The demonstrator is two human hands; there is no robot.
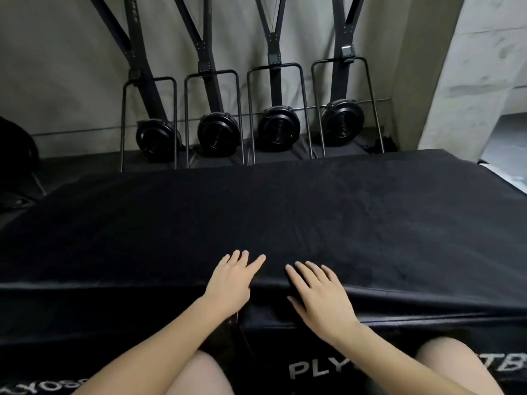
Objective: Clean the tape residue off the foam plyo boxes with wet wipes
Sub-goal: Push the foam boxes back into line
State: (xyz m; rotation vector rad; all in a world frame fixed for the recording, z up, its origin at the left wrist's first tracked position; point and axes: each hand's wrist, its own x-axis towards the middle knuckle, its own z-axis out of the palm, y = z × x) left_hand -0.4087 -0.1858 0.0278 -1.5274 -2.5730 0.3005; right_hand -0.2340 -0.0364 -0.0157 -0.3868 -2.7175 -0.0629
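box: black foam box (285, 212), top facing up
left hand (231, 283): flat on near edge
right hand (316, 292): flat, just beside
behind: four machines (216, 135) by wall (71, 67)

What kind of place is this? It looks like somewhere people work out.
Most likely a gym. Four black ski machines with fan wheels stand against a concrete wall, and both open hands rest on a black foam plyo box with "PLY" printed on its side.

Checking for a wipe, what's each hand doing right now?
Left hand: open, flat on the plyo box, no wipe.
Right hand: open, flat on it, no wipe.
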